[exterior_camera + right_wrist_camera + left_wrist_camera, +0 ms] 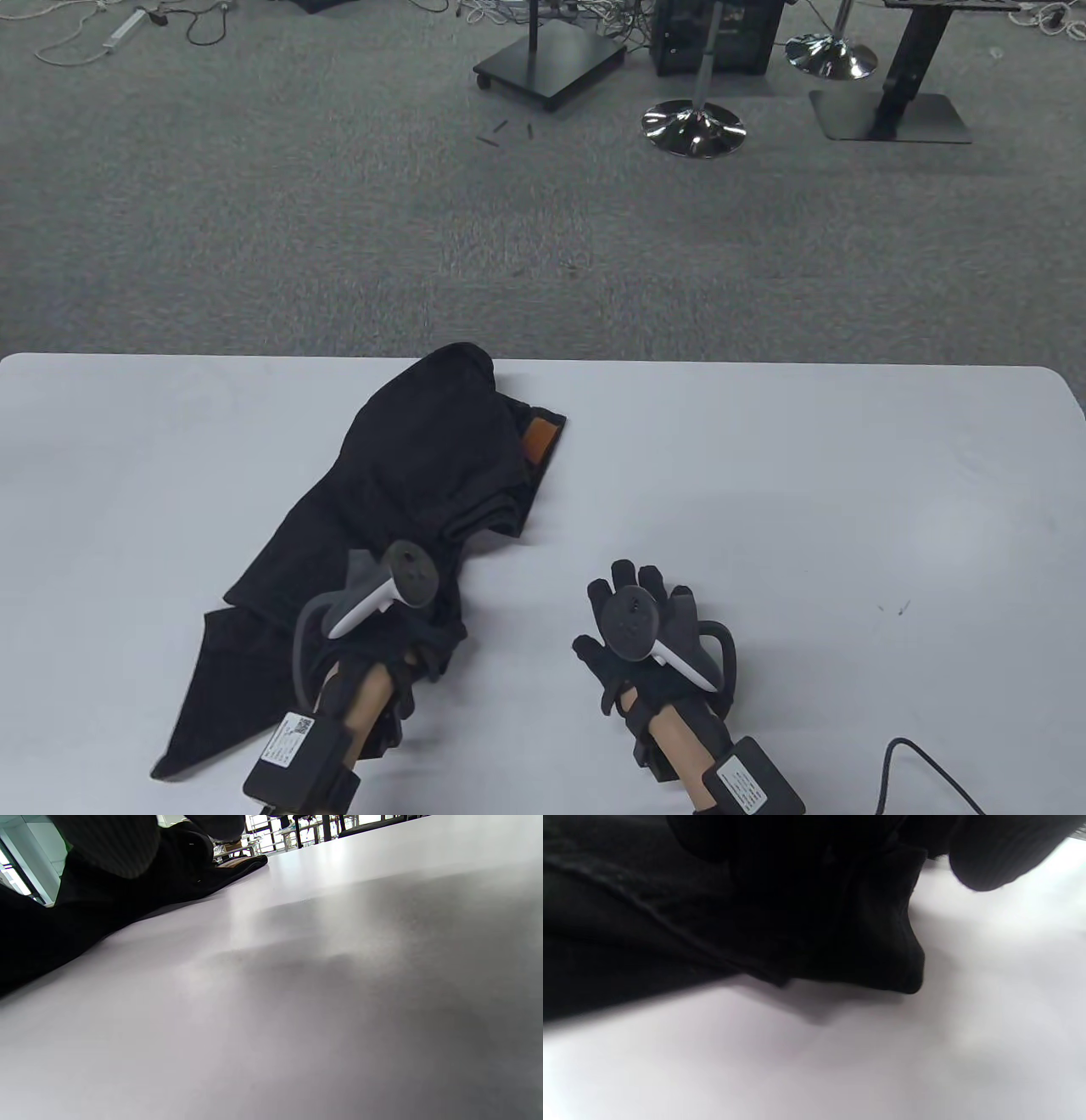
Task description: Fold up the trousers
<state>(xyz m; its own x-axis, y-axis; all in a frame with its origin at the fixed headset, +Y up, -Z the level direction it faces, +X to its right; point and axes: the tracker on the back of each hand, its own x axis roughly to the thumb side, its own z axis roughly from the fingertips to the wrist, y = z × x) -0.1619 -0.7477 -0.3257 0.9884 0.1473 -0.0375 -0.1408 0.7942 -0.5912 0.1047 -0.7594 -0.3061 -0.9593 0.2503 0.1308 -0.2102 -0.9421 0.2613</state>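
Black trousers (407,475) lie crumpled on the left half of the white table (806,475), a brown waistband label (540,439) showing at the far end. My left hand (428,645) rests on the near part of the trousers and grips a fold of the cloth. In the left wrist view the cloth (670,921) is bunched under the fingers (988,857), with one corner raised off the table. My right hand (611,607) is open, fingers spread, over bare table to the right of the trousers and holds nothing. The right wrist view shows the trousers (127,899) to its left.
A black cable (925,764) lies at the table's near right corner. The table's far edge runs just behind the trousers. Beyond it are grey carpet, stand bases and stool feet (694,127).
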